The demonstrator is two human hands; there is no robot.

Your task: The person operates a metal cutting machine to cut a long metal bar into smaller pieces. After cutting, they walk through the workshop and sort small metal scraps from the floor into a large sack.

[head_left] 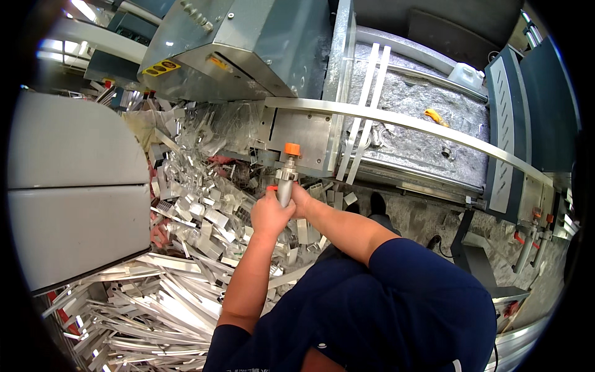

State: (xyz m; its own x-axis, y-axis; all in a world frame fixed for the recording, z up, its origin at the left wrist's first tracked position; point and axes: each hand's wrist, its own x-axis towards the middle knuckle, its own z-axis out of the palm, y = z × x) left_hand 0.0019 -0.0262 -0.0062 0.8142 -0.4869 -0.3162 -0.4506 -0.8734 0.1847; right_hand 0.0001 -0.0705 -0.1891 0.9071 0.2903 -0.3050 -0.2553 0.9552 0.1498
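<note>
At the front edge of the machine stands a clamp cylinder [286,186] of silvery metal with an orange cap [292,149] at its far end. My left hand [270,214] is wrapped round the near end of the cylinder, and a red part [273,188] shows just above its fingers. On the cylinder's other side my right hand [300,201] closes against it, its fingertips partly hidden. Beyond the orange cap, a long pale metal bar [409,123] runs from the steel plate [302,133] across to the right side of the machine.
Metal offcuts [204,217] lie heaped on the left, with long strips [167,304] below. A grey cabinet [77,229] borders them. Two narrow bars [365,111] cross the machine bed; a yellow-orange object [436,117] and white jug [466,75] lie beyond. Similar clamps [527,248] stand right.
</note>
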